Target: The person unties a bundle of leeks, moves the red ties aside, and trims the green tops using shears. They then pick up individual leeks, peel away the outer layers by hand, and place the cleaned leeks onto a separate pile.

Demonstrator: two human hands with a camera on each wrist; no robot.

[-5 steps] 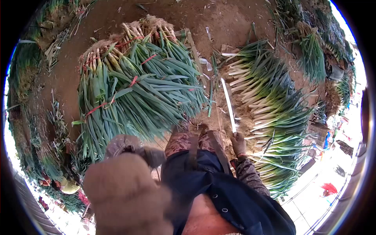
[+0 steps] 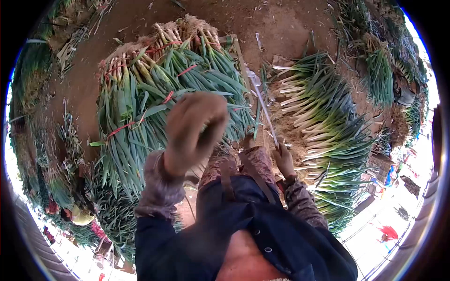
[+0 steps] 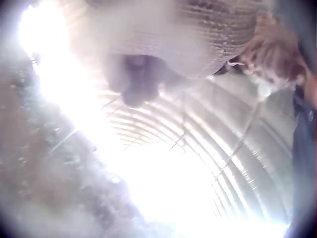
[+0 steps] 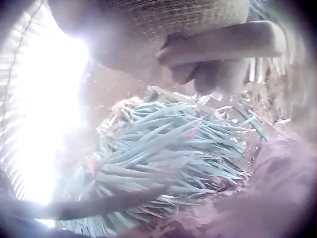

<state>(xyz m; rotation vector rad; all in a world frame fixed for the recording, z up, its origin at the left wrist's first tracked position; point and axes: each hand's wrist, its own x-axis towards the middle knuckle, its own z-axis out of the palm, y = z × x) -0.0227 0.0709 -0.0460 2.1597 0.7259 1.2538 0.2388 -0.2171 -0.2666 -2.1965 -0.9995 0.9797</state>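
Observation:
My gloved left hand (image 2: 194, 129) is raised, blurred, over the near edge of a heap of leeks (image 2: 140, 93) tied with red bands. Its fingers curl loosely, a dark gap showing between them and the thumb, with nothing seen in the hand. In the left wrist view the glove (image 3: 198, 34) looms at the top against bright light. Low at the right, my gloved right hand (image 2: 284, 161) grips a long knife (image 2: 265, 110), its narrow blade pointing forward. Beside that hand lies a long row of loose leeks (image 2: 328, 136), white stems toward me. The right wrist view shows the tied heap (image 4: 158, 144) below the glove.
A wooden edge (image 2: 241, 61) runs along the heap's right side. Scraps of clear plastic (image 2: 253, 77) lie on the brown dirt floor (image 2: 281, 23). More leeks (image 2: 379, 75) stand at the far right, and others (image 2: 124, 206) lie at the left.
My left hand has swung forward and away from the camera, over the heap's near edge. The knife in my right hand has tilted leftward, its blade now seen more edge-on.

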